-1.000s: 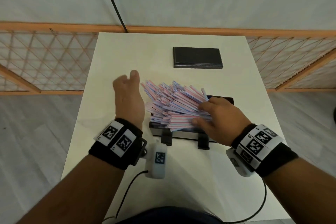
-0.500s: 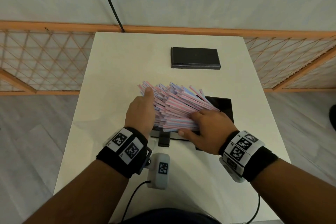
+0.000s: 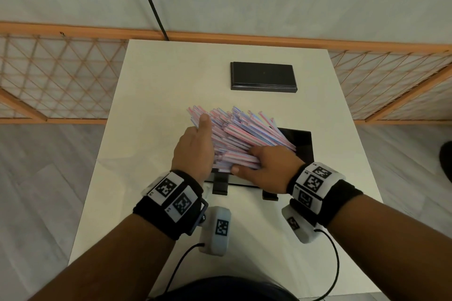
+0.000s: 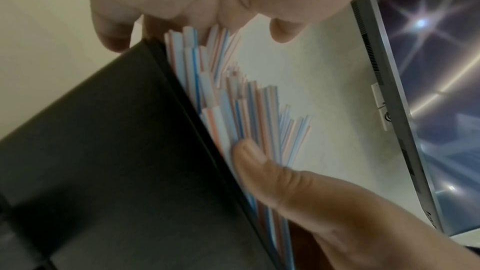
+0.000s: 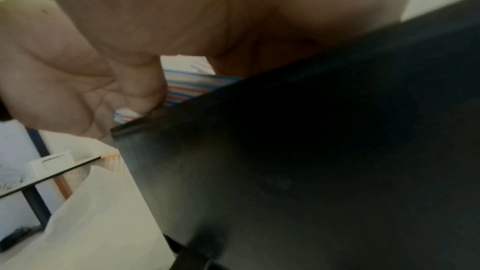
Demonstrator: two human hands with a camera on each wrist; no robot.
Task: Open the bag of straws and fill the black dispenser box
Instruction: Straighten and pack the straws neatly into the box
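Note:
A fanned heap of pink-and-blue striped straws [image 3: 244, 134] lies across the top of the black dispenser box [image 3: 302, 144], their left ends overhanging it. My left hand [image 3: 199, 137] stands edge-on against those left ends, fingers straight; in the left wrist view its thumb [image 4: 259, 167] presses the straws [image 4: 233, 100] beside the box wall [image 4: 103, 151]. My right hand [image 3: 261, 162] grips the near right part of the heap, fingers over the top and thumb at the near edge. The right wrist view shows the box [image 5: 311, 151] and a sliver of straws [image 5: 192, 85].
The box's flat black lid [image 3: 263, 76] lies at the back of the white table [image 3: 151, 95]. Two black brackets [image 3: 220, 187] stick out at the box's front. A faint clear film [image 3: 122, 161] lies left of the box. Orange lattice fencing [image 3: 49, 76] flanks the table.
My left hand has come in from the left, where it hung apart from the heap, and now lies against the straw ends. The right hand has stayed on the heap.

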